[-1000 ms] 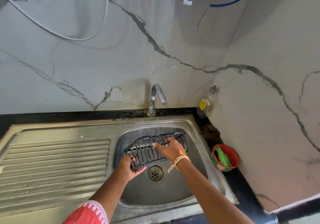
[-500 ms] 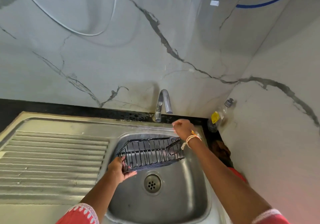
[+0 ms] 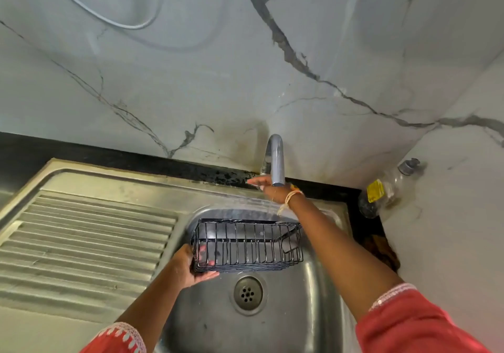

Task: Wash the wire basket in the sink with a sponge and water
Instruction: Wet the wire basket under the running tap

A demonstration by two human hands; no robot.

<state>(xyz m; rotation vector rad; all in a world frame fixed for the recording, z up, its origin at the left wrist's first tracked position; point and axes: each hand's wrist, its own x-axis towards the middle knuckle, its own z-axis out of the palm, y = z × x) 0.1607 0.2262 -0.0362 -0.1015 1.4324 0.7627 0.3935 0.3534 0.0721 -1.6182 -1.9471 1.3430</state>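
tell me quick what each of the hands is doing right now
Left hand: grips the left end of the wire basket over the sink.
Right hand: at the tap; grip cannot be told.

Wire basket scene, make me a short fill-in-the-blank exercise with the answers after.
1. The left hand grips the wire basket over the ____.
2. The right hand reaches to the base of the ____.
3. The drain lies directly ____ the basket in this view.
Answers: sink; tap; below
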